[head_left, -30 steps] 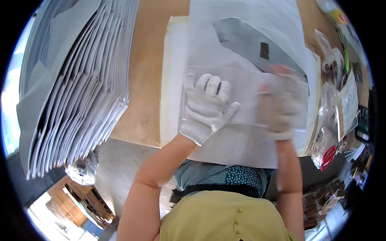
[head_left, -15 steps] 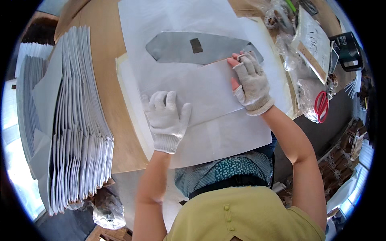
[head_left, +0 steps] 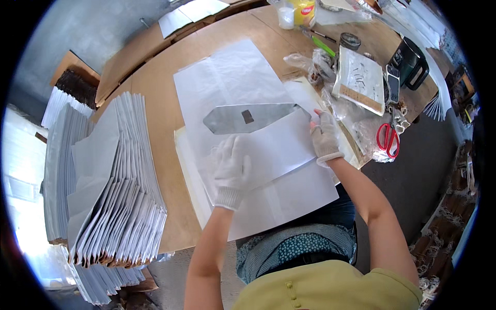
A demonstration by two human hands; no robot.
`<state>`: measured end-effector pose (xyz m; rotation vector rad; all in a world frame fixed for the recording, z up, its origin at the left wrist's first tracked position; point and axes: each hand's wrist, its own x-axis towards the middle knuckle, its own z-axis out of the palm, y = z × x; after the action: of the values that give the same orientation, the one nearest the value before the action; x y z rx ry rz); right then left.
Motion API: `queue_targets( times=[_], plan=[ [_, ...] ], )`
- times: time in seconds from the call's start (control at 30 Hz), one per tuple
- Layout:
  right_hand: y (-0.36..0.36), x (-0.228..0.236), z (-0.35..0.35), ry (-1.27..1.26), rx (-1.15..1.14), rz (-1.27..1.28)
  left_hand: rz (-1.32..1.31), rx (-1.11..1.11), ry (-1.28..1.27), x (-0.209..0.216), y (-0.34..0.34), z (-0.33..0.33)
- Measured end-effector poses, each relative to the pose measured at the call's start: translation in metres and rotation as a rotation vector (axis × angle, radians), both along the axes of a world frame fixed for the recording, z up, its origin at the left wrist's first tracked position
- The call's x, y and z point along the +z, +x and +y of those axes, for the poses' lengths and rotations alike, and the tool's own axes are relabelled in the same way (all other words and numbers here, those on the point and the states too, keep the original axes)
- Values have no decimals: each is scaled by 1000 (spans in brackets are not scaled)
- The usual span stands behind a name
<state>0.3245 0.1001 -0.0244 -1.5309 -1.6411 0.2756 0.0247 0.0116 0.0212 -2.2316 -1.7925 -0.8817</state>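
Observation:
A large white paper sheet (head_left: pixel 227 77) lies on the table, with a folded white paper piece (head_left: pixel 279 150) on it. Along the folded piece's far side runs a long grey panel (head_left: pixel 227 120) with pointed ends and a small dark rectangle (head_left: pixel 248 117) on it. My left hand (head_left: pixel 231 164), in a white knit glove, rests flat on the folded piece near its left side, fingers stretched out. At the right edge, my right hand (head_left: pixel 325 137) touches the paper with fingers extended; its glove leaves fingertips bare. The underside of that hand is hidden.
Folded white paper pieces (head_left: pixel 121 206) stand in a thick stack at the left. On the right are red-handled scissors (head_left: pixel 387 140), plastic wrap (head_left: pixel 330 98), a white pad (head_left: pixel 359 80), a phone (head_left: pixel 392 82) and a dark kettle (head_left: pixel 411 62). A yellow container (head_left: pixel 305 11) stands far back.
My view has shifted, showing more of the table's far side. My right hand has moved from lying on the folded piece's far right corner to its right edge. My left hand remains flat on the paper.

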Motion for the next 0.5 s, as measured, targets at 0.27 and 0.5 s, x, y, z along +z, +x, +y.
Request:
queue_targets(
  times=[0.27,0.5],
  plan=[
    [-5,123,-42,26,313,-21,-54,-43,-92,75,18,-36],
    [-16,175,-46,286,690,-302,129,40,-44,97,56,-94]
  ],
)
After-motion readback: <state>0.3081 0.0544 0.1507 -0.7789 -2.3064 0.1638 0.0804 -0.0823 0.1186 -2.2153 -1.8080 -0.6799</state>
